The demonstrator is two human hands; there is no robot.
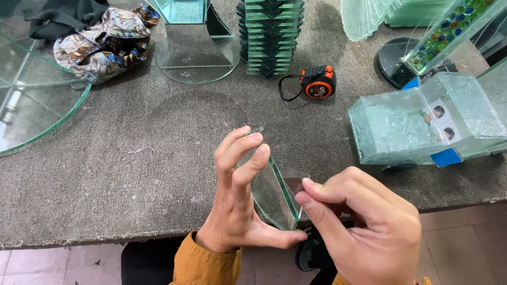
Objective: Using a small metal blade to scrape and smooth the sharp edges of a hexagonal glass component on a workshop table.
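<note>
glass piece (272, 192): above the grey surface (132, 158) edge, near side of the orange tape measure (318, 83) | left hand (237, 206): fingers curled on its edges | right hand (359, 227): pinching its corner | handling: likely stiff, slippery, fragile, sharp-edged; best held by edges

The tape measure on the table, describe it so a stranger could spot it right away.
On the grey felt-covered table, look just right of the tall stack of green glass pieces. The tape measure lies there, the only orange-and-black object, with a black wrist loop trailing left.
</note>
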